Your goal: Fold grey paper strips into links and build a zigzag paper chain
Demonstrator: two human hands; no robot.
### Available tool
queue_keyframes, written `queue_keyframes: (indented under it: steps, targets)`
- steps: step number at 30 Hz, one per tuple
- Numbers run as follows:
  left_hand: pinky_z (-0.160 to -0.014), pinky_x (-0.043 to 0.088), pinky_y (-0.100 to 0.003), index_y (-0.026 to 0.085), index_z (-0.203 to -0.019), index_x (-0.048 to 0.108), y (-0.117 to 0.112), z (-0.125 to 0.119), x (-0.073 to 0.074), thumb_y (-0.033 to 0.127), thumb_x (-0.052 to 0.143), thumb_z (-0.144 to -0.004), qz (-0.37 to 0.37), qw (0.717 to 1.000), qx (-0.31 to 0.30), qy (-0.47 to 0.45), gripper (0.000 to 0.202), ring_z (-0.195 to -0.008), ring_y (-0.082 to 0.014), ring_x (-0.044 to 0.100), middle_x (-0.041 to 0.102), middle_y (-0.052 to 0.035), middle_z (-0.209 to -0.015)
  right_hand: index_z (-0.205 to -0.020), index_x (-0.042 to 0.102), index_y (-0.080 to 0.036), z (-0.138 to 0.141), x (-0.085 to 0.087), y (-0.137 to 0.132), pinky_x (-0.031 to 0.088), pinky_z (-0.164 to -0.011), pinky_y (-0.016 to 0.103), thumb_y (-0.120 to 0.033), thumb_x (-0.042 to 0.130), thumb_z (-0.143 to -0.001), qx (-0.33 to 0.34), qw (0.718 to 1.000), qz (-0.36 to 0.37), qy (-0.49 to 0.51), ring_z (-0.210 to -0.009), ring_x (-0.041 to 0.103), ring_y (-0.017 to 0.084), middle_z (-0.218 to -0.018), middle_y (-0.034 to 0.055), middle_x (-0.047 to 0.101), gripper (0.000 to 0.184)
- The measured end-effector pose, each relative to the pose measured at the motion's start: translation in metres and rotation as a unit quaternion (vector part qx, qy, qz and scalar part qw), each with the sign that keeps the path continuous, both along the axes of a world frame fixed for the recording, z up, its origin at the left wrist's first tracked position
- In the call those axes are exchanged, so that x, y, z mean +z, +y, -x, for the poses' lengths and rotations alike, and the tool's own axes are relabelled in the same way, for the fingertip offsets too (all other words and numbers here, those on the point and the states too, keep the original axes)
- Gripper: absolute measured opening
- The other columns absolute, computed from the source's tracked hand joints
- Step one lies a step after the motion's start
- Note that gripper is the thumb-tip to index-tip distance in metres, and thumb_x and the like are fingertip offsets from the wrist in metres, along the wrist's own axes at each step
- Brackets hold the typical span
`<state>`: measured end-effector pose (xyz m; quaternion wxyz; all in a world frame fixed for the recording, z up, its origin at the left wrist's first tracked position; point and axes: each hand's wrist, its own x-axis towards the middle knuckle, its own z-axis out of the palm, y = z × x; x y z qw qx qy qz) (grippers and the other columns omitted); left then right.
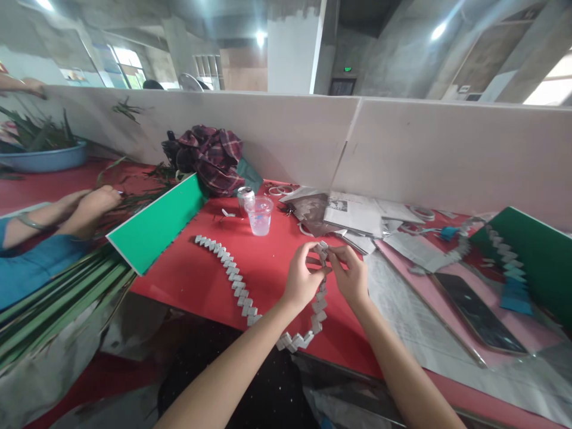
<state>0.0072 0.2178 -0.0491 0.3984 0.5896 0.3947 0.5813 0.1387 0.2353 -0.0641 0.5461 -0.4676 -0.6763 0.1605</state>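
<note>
A long zigzag chain of folded grey-white paper (233, 275) curves over the red table and along its front edge, then rises to my hands. My left hand (304, 275) is closed on the chain's upper end, with thumb and fingers around it. From the other side, my right hand (351, 274) pinches the same end between thumb and fingertips. The exact spot where the right fingertips meet the paper is too small to make out.
Beyond my hands stand a plastic cup (260, 215) and a can (245, 199). Newspapers (353, 213) and a phone (478, 310) lie to the right. Green dividers (158, 223) flank the place. At left, a co-worker's hands (96, 205) are near long green leaves (67, 304).
</note>
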Motion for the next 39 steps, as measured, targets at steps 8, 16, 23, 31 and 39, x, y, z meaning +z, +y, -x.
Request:
queue_keyframes:
  steps: [8,16,23,31,39]
  targets:
    - [-0.067,0.052,-0.024,0.019,-0.105,0.056,0.001,0.002,0.004,0.008,0.067,-0.067,0.039,0.999,-0.01,0.006,0.04,-0.081,-0.0148,0.062,0.061,-0.0058,-0.1,-0.115,0.057,-0.024,-0.001,0.006,-0.003,0.053,-0.076,0.031,-0.029,0.046,-0.09,0.007,0.999,-0.001,-0.051,-0.09,0.067,0.02,-0.099,0.0047,0.07,0.028]
    - [-0.07,0.052,-0.025,0.019,-0.112,0.058,0.002,0.003,0.005,0.018,0.069,-0.069,0.081,0.995,-0.048,-0.026,0.045,-0.08,-0.0142,0.062,0.064,-0.0053,-0.105,-0.103,0.062,-0.023,-0.001,0.005,-0.002,0.053,-0.073,0.03,-0.028,0.047,-0.088,0.006,0.999,-0.02,-0.037,-0.086,0.067,0.019,-0.096,0.0047,0.07,0.021]
    - [-0.07,0.051,-0.026,0.018,-0.105,0.062,0.001,0.004,0.01,0.022,0.071,-0.068,0.085,0.995,-0.044,-0.009,0.038,-0.077,-0.0148,0.062,0.065,-0.0052,-0.097,-0.092,0.064,-0.022,0.0,0.008,-0.001,0.054,-0.068,0.03,-0.03,0.052,-0.085,0.035,0.998,0.028,0.042,-0.079,0.067,0.019,-0.092,0.005,0.069,0.016]
    - [-0.07,0.051,-0.025,0.017,-0.101,0.063,0.0,0.005,0.011,0.018,0.071,-0.067,0.077,0.996,-0.04,0.007,0.035,-0.078,-0.0144,0.06,0.065,-0.0047,-0.093,-0.089,0.062,-0.021,-0.001,0.01,0.004,0.055,-0.068,0.033,-0.03,0.056,-0.082,0.069,0.99,0.058,0.107,-0.075,0.065,0.019,-0.084,0.0042,0.068,0.013]
    - [-0.07,0.051,-0.025,0.018,-0.106,0.062,0.002,0.004,0.01,0.018,0.071,-0.068,0.055,0.998,-0.025,0.014,0.039,-0.074,-0.013,0.06,0.064,-0.005,-0.095,-0.09,0.057,-0.021,0.0,0.011,0.0,0.051,-0.066,0.031,-0.032,0.054,-0.084,0.046,0.996,0.041,0.066,-0.075,0.065,0.019,-0.081,0.0042,0.068,0.013]
